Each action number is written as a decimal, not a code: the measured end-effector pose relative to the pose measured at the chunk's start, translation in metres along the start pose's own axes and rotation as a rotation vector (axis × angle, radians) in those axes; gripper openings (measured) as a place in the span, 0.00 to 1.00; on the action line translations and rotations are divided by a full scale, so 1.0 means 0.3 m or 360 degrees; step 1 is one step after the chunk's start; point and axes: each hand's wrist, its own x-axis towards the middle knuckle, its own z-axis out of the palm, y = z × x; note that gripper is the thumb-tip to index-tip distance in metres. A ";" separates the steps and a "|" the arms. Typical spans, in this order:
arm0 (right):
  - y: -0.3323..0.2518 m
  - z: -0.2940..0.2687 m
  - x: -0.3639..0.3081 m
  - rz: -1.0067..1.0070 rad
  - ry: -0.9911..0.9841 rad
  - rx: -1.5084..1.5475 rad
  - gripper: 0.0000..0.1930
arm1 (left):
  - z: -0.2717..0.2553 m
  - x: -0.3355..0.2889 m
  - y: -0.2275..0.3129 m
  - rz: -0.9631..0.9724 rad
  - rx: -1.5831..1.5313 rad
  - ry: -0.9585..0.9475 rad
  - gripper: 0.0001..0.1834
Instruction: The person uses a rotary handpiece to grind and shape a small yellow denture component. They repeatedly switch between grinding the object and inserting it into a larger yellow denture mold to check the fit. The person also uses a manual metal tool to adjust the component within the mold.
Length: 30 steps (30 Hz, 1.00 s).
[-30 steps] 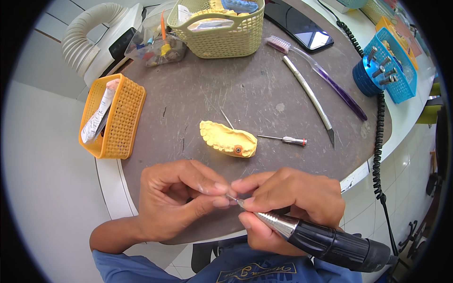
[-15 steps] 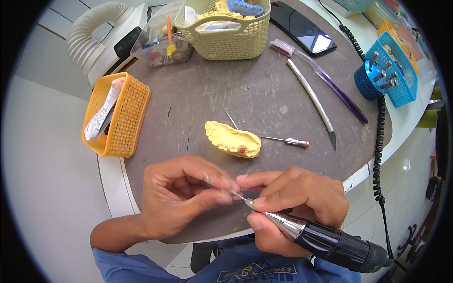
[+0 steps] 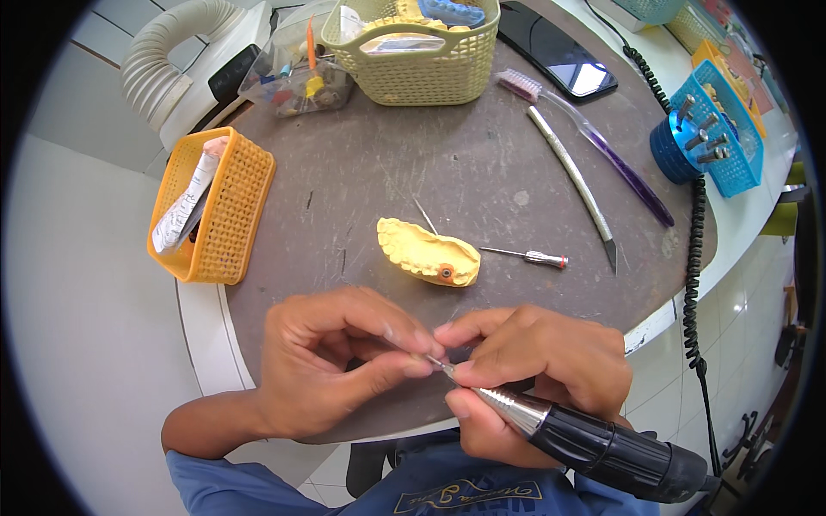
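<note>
My right hand (image 3: 542, 365) grips a black and silver rotary handpiece (image 3: 602, 443), its nose slanting up to the left. A thin metal bur (image 3: 437, 361) sticks out of the nose. At the bur's tip my left hand (image 3: 340, 357) is closed in a pinch of thumb and forefinger; whatever small thing it holds is hidden by the fingertips. Beyond both hands lies a yellow plaster dental model (image 3: 422, 249) with a row of teeth and an orange-ringed metal implant hole (image 3: 446, 273). A small screwdriver (image 3: 538, 257) lies right of the model, and a thin metal pin (image 3: 425, 215) shows behind it.
On the brown worktop (image 3: 344, 172) lie a craft knife (image 3: 576, 176), a purple toothbrush (image 3: 615, 159) and a phone (image 3: 559, 52). A yellow basket (image 3: 232, 211) stands left, a green basket (image 3: 422, 73) at the back, a blue bur holder (image 3: 675, 150) right, beside a coiled cord (image 3: 691, 284).
The handpiece's nose and the left fingertips have shifted very slightly, still meeting at the bur. The whole view has moved a little; the things on the worktop keep their places.
</note>
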 end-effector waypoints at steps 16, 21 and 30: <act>-0.006 -0.013 0.009 -0.0024 -0.0070 0.0015 0.11 | 0.007 -0.002 0.000 0.0044 0.0070 0.0041 0.08; -0.009 -0.015 0.008 -0.0015 -0.0081 0.0026 0.11 | 0.008 0.001 0.004 0.0056 0.0098 0.0019 0.09; -0.011 -0.023 0.011 -0.0011 -0.0105 0.0035 0.11 | 0.005 -0.002 0.004 0.0057 0.0130 0.0024 0.09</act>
